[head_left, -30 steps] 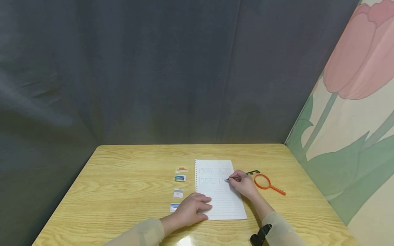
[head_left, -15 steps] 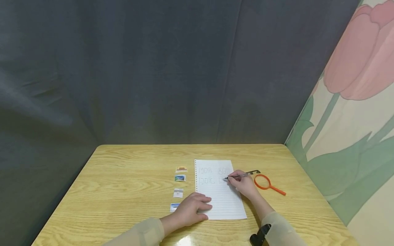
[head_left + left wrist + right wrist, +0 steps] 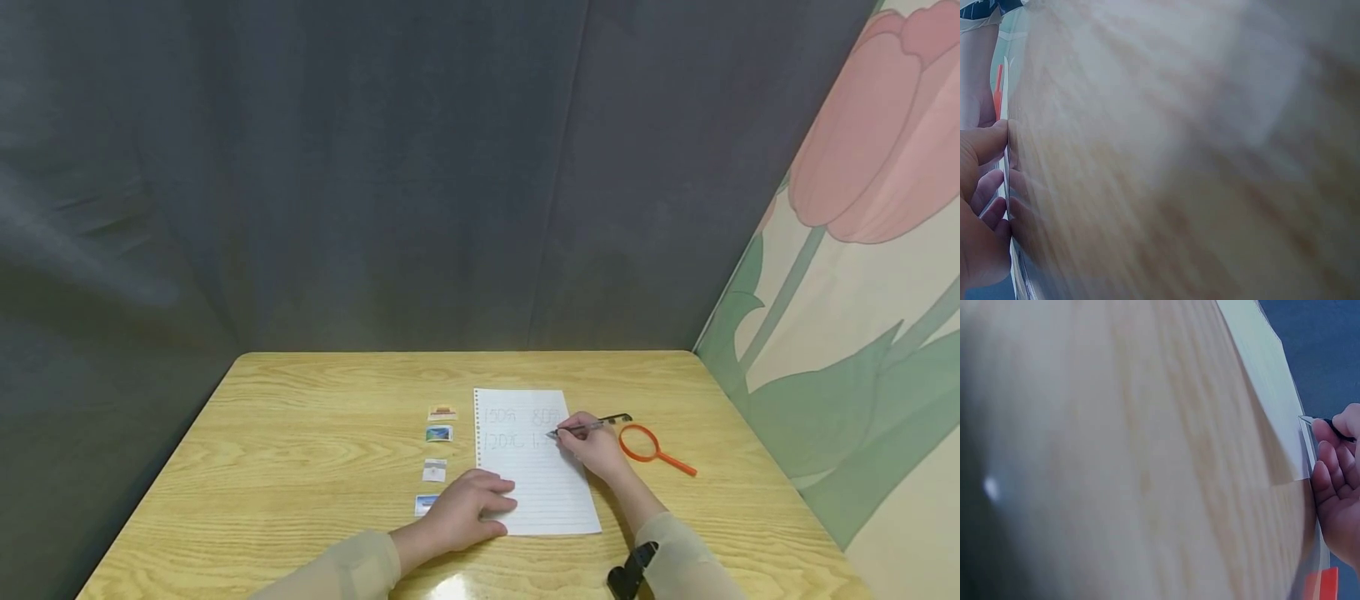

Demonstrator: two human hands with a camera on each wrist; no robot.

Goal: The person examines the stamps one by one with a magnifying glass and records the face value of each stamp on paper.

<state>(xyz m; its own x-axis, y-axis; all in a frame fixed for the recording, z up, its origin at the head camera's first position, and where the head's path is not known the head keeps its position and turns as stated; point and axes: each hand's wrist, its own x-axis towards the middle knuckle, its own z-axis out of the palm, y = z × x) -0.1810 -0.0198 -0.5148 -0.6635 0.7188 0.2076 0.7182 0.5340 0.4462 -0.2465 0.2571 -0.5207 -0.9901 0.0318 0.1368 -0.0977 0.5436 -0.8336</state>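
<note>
A sheet of lined white paper [image 3: 536, 492], with a row of holes down its left edge, lies on the wooden table. Two rows of handwritten characters cross its upper part. My right hand [image 3: 594, 450] pinches a black-and-clear pen [image 3: 600, 424], its tip at the second row; in the right wrist view the pen tip [image 3: 1305, 418] meets the paper. Spread fingers of my left hand [image 3: 468, 508] rest on the paper's lower left part. Partly hidden behind that hand is a small blue-and-white stamp-like picture [image 3: 425, 504].
Left of the paper, small stamp-like pictures lie in a column: a yellow one [image 3: 442, 413], a blue-green one [image 3: 439, 433] and a pale one [image 3: 434, 471]. An orange magnifying glass [image 3: 658, 452] lies right of my right hand. A dark curtain [image 3: 420, 183] hangs behind the table.
The pen tip has shifted slightly within the second row of writing, the right hand moving with it. The left hand and the paper have stayed in place.
</note>
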